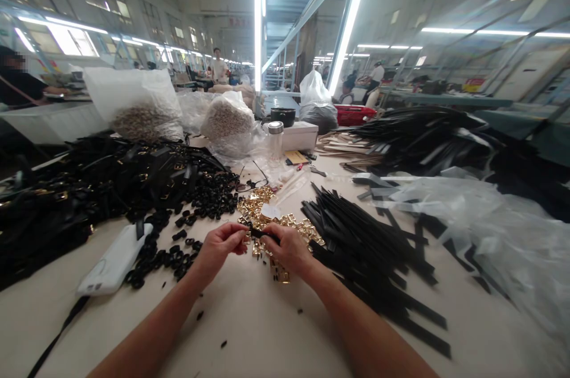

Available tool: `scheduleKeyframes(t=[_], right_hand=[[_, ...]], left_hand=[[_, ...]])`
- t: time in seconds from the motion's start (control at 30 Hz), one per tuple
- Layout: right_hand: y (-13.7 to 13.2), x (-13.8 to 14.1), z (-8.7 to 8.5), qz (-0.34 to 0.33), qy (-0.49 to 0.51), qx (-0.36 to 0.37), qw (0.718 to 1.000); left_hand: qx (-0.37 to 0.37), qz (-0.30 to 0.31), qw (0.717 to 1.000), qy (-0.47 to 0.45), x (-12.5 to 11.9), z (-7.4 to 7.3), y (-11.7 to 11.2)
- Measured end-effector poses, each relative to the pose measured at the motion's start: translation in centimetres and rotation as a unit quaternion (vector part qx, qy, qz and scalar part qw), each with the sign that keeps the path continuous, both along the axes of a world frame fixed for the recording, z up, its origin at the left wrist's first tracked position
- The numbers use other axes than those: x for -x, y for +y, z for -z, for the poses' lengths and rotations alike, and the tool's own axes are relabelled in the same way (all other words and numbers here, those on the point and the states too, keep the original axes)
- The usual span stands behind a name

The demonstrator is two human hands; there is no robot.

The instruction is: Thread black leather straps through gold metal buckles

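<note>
A short black strap point(263, 234) stretches between my two hands over the middle of the table. My right hand point(289, 247) is closed round it, thumb on top. At its other end the fingers of my left hand point(222, 243) are pinched together; what they grip is too small to make out. Gold-coloured metal buckles point(256, 203) lie in a heap just behind and under my hands. To the right spreads a bundle of flat black strips point(356, 229). Small black loops point(167, 259) are scattered left of my left hand.
A white power bank point(116, 262) with a cable lies at left, before a pile of buckled black straps point(107, 182). Glasses point(253, 179), a lidded bottle point(275, 135) and filled plastic bags point(228, 120) stand behind. Clear plastic sheeting point(490, 224) covers the right side. People work farther off.
</note>
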State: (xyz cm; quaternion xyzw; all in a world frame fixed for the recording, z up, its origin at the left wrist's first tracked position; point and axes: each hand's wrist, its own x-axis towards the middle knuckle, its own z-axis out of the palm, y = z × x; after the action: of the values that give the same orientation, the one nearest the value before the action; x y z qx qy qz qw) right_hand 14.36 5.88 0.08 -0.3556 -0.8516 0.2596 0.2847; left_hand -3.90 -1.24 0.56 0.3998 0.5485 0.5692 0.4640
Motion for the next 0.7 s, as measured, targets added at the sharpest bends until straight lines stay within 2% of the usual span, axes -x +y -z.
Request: scheduleKeyframes(t=[0.13,0.23,0.33,0.4,0.7], right_hand=[[-0.2,0.2,0.1,-0.008,0.007,0.018,1.0],[-0.1,0.2,0.4,-0.009,0.007,0.02,1.0],[0.0,0.2,0.6,-0.008,0.007,0.017,1.0],[0.0,0.3,0.8,-0.006,0.005,0.017,1.0],[0.3,0.3,1.2,-0.01,0.046,0.048,0.998]], left_hand=[[-0.022,0.019,1.0,-0.009,0.3,0.0,0.1],[-0.067,0.026,0.995,0.065,0.3,-0.3,-0.2],[-0.13,0.007,0.966,0.223,0.1,-0.8,-0.6],[-0.157,-0.001,0.944,0.292,0.1,-1.0,-0.8],[-0.219,0.022,0.904,0.367,0.4,0.0,-0.7]])
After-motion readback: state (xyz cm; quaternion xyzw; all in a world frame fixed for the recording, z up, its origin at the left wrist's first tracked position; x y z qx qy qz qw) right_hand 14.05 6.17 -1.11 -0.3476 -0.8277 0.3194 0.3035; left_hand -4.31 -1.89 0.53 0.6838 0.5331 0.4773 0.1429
